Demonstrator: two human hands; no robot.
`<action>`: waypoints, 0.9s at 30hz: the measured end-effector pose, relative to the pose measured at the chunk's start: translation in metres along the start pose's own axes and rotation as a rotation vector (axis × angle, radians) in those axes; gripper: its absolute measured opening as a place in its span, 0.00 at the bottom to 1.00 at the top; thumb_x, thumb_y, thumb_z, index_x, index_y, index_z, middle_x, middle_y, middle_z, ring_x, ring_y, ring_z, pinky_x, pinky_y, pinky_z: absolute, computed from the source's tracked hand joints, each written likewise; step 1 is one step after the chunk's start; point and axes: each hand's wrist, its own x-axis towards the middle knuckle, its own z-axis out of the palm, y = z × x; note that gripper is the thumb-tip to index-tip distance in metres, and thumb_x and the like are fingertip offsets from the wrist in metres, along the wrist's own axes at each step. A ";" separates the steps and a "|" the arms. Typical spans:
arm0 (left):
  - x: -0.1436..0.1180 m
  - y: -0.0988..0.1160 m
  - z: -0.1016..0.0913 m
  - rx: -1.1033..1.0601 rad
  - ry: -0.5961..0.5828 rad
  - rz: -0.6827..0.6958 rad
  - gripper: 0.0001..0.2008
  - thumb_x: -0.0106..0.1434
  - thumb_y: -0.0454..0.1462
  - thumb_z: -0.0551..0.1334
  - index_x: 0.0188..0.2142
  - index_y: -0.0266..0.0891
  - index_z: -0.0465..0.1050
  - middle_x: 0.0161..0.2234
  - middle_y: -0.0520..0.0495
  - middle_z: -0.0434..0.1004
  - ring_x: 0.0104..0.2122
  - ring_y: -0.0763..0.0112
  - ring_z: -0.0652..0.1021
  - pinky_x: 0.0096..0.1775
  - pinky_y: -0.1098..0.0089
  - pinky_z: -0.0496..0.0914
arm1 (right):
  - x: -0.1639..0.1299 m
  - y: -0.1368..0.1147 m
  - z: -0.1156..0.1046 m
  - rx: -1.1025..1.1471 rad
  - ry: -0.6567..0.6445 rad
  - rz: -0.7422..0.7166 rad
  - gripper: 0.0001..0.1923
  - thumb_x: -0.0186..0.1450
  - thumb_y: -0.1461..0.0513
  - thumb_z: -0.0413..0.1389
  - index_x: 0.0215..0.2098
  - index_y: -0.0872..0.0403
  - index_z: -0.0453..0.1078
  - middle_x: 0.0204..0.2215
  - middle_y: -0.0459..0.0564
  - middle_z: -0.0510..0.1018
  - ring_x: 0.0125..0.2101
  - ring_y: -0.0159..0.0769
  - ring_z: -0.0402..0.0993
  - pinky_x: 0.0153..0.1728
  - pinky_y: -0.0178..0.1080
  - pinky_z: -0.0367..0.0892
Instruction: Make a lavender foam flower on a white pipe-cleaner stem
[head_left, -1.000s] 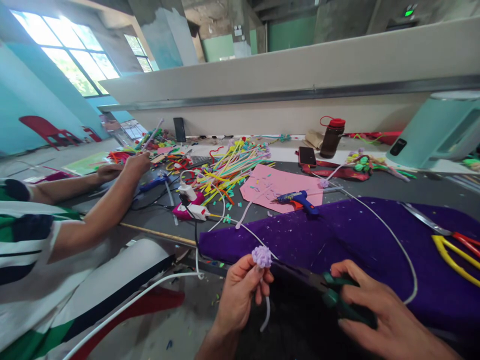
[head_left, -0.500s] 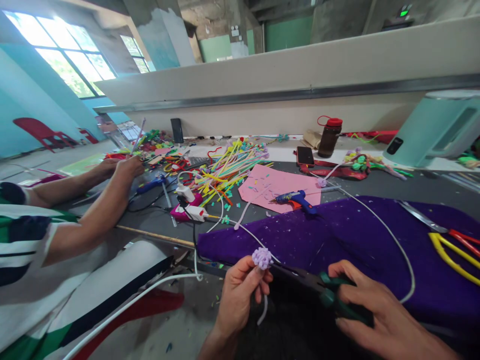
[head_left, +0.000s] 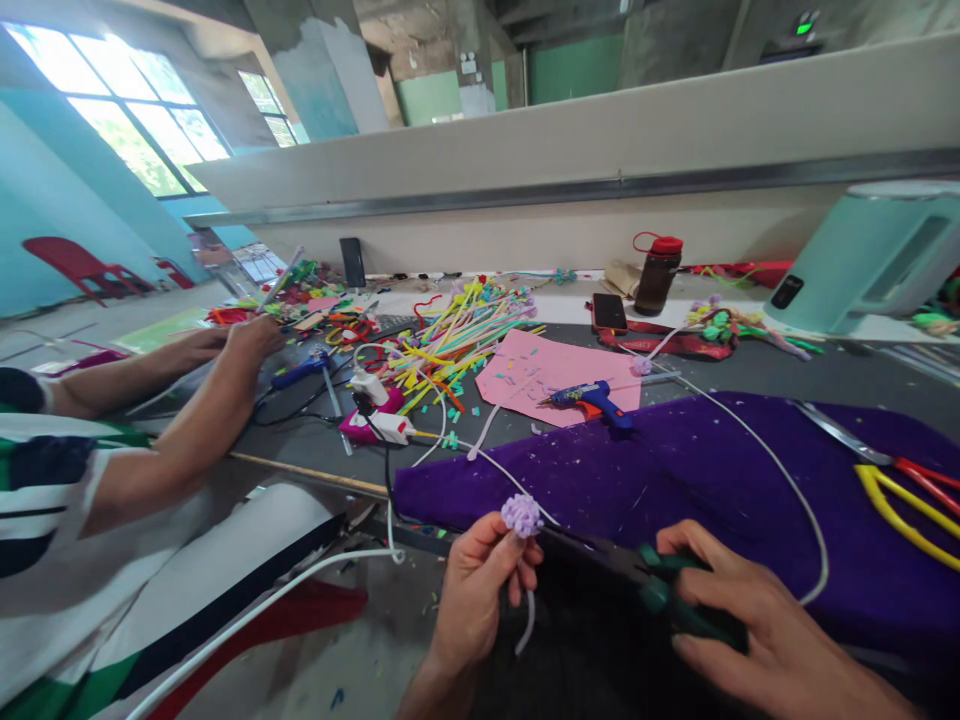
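Observation:
My left hand [head_left: 484,575] pinches a small lilac pipe-cleaner flower [head_left: 521,514] between thumb and fingers. Its loose stem [head_left: 528,625] hangs curved below the fingers. My right hand [head_left: 739,610] is closed around dark-green-handled scissors [head_left: 656,578], and their dark blades point left toward the flower. The blade tips reach close beside the flower's lower right; whether they touch it is hard to see against the dark clothing. A purple cloth [head_left: 675,460] lies on the table just beyond both hands.
A blue glue gun [head_left: 592,398] rests on pink paper [head_left: 525,360] near a power strip [head_left: 382,427]. Large scissors [head_left: 892,462] lie right. Behind are a pile of pipe cleaners [head_left: 457,335], a bottle [head_left: 658,280] and a kettle [head_left: 847,260]. A co-worker's arms [head_left: 202,410] are at left.
My hands, the flower and the scissors hold almost the same position, with only a tiny shift of the view. The co-worker's hands have moved slightly at the left.

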 end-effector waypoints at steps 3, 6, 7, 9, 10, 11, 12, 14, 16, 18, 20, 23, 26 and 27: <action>0.000 0.000 0.000 0.002 0.007 -0.009 0.10 0.54 0.41 0.62 0.27 0.35 0.70 0.21 0.50 0.72 0.16 0.81 0.67 0.15 0.81 0.57 | -0.001 0.001 0.000 0.017 -0.008 -0.009 0.03 0.54 0.67 0.52 0.23 0.54 0.64 0.39 0.47 0.67 0.39 0.35 0.68 0.39 0.33 0.65; 0.000 0.001 0.000 0.010 0.007 -0.006 0.10 0.54 0.41 0.62 0.27 0.35 0.70 0.21 0.50 0.72 0.16 0.81 0.67 0.15 0.81 0.57 | 0.000 0.001 -0.001 0.046 0.004 -0.018 0.02 0.55 0.66 0.52 0.24 0.53 0.64 0.39 0.47 0.67 0.39 0.35 0.67 0.38 0.33 0.64; 0.000 0.001 0.000 0.012 0.007 -0.005 0.10 0.54 0.41 0.62 0.27 0.35 0.70 0.21 0.50 0.72 0.16 0.81 0.67 0.15 0.81 0.57 | 0.000 0.001 -0.001 0.062 0.002 -0.022 0.03 0.55 0.66 0.52 0.24 0.53 0.64 0.39 0.47 0.67 0.38 0.35 0.68 0.37 0.33 0.65; 0.000 0.000 0.000 0.014 0.006 -0.007 0.10 0.54 0.41 0.62 0.26 0.34 0.69 0.21 0.50 0.72 0.16 0.81 0.67 0.15 0.81 0.57 | 0.000 0.001 -0.001 0.095 -0.008 -0.034 0.03 0.55 0.66 0.52 0.24 0.53 0.65 0.37 0.46 0.68 0.35 0.33 0.68 0.35 0.32 0.65; 0.001 0.000 -0.001 0.013 0.007 -0.011 0.11 0.54 0.41 0.62 0.26 0.34 0.69 0.21 0.50 0.72 0.16 0.81 0.67 0.15 0.81 0.56 | 0.000 0.002 -0.002 0.100 -0.009 -0.035 0.03 0.55 0.66 0.52 0.24 0.53 0.65 0.36 0.46 0.68 0.35 0.33 0.68 0.35 0.31 0.65; 0.001 0.000 -0.001 0.012 0.008 -0.015 0.11 0.53 0.41 0.62 0.26 0.34 0.69 0.21 0.49 0.72 0.16 0.81 0.67 0.15 0.81 0.56 | 0.000 0.002 -0.003 0.100 -0.008 -0.036 0.03 0.55 0.66 0.52 0.25 0.53 0.66 0.36 0.46 0.69 0.35 0.34 0.69 0.34 0.31 0.65; 0.002 -0.001 -0.002 0.013 0.009 -0.019 0.11 0.53 0.41 0.62 0.26 0.34 0.69 0.21 0.50 0.72 0.15 0.82 0.67 0.15 0.81 0.56 | 0.000 0.002 -0.004 0.094 0.000 -0.035 0.03 0.55 0.65 0.53 0.26 0.52 0.68 0.36 0.46 0.69 0.37 0.35 0.69 0.35 0.31 0.66; 0.002 -0.002 -0.005 0.022 0.008 -0.020 0.11 0.53 0.41 0.62 0.26 0.34 0.69 0.20 0.50 0.72 0.14 0.83 0.66 0.14 0.82 0.54 | 0.000 0.002 -0.006 0.082 0.011 -0.031 0.04 0.55 0.63 0.54 0.28 0.51 0.70 0.36 0.46 0.70 0.39 0.37 0.69 0.37 0.32 0.66; 0.003 -0.003 -0.007 0.046 0.007 -0.007 0.11 0.54 0.42 0.62 0.26 0.34 0.69 0.19 0.51 0.72 0.14 0.84 0.65 0.14 0.82 0.53 | -0.001 0.001 -0.010 0.078 -0.003 -0.020 0.05 0.55 0.62 0.55 0.30 0.50 0.72 0.36 0.46 0.72 0.40 0.38 0.70 0.37 0.32 0.67; 0.003 -0.004 -0.010 0.075 0.003 0.010 0.11 0.54 0.42 0.61 0.26 0.35 0.69 0.19 0.51 0.72 0.13 0.84 0.65 0.14 0.82 0.53 | -0.002 -0.001 -0.014 0.080 -0.025 -0.006 0.05 0.55 0.61 0.56 0.30 0.49 0.73 0.35 0.46 0.73 0.40 0.38 0.70 0.37 0.32 0.67; 0.003 -0.004 -0.012 0.100 0.005 0.017 0.11 0.54 0.42 0.62 0.27 0.35 0.69 0.18 0.51 0.72 0.13 0.84 0.65 0.14 0.82 0.53 | -0.003 -0.002 -0.018 0.094 -0.034 -0.005 0.05 0.55 0.60 0.56 0.30 0.48 0.74 0.35 0.46 0.74 0.40 0.37 0.71 0.36 0.32 0.68; 0.003 -0.003 -0.013 0.129 0.012 0.008 0.11 0.53 0.42 0.62 0.27 0.35 0.70 0.18 0.51 0.73 0.14 0.83 0.66 0.15 0.81 0.54 | -0.006 0.001 -0.021 0.118 -0.054 -0.019 0.10 0.55 0.60 0.56 0.36 0.46 0.74 0.38 0.46 0.75 0.40 0.39 0.72 0.36 0.32 0.69; 0.003 -0.002 -0.013 0.165 0.004 0.010 0.10 0.53 0.42 0.62 0.26 0.35 0.70 0.18 0.50 0.73 0.14 0.82 0.66 0.15 0.81 0.54 | -0.010 0.011 -0.022 0.116 -0.054 0.021 0.14 0.56 0.58 0.57 0.41 0.44 0.73 0.43 0.47 0.73 0.46 0.42 0.68 0.41 0.35 0.68; 0.003 -0.002 -0.013 0.180 0.000 0.020 0.10 0.53 0.42 0.62 0.26 0.35 0.71 0.18 0.50 0.73 0.14 0.81 0.66 0.15 0.80 0.54 | -0.011 0.013 -0.023 0.117 -0.050 0.034 0.14 0.55 0.57 0.57 0.41 0.44 0.73 0.43 0.47 0.73 0.47 0.43 0.67 0.42 0.36 0.68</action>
